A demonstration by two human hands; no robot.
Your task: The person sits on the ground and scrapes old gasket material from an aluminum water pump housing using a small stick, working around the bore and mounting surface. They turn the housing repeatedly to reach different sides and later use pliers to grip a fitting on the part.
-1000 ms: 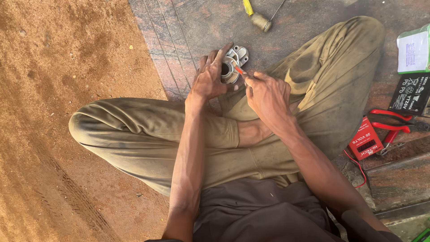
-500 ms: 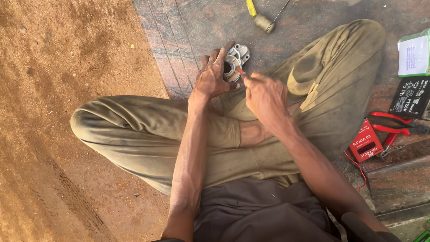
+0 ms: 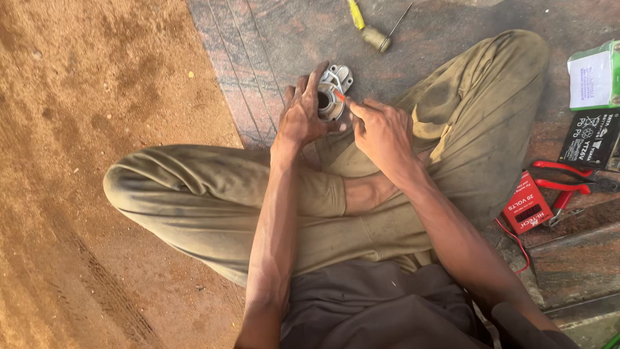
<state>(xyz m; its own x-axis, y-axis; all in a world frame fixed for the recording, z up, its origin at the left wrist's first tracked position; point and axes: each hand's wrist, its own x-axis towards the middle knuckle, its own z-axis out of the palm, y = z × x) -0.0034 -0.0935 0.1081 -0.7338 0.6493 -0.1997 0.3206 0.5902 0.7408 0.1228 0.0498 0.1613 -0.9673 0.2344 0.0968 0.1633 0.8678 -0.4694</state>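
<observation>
Left hand (image 3: 303, 116): clamps the metal housing (image 3: 332, 94) against the knee.
Right hand (image 3: 381, 132): pinches an orange-tipped tool (image 3: 340, 95).
Risk: the tip may slip off the rim and jab the fingers.

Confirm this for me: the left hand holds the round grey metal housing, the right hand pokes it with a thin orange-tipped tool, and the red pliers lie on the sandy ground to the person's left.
Wrong on one point. In the head view the red pliers lie on the stone slab to the person's right. The left hand holds the round grey metal housing; the right hand applies the thin orange-tipped tool.

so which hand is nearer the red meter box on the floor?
Right. The right hand is at the metal housing, on the side toward the red meter box; the left hand grips the housing, farther away.
</observation>
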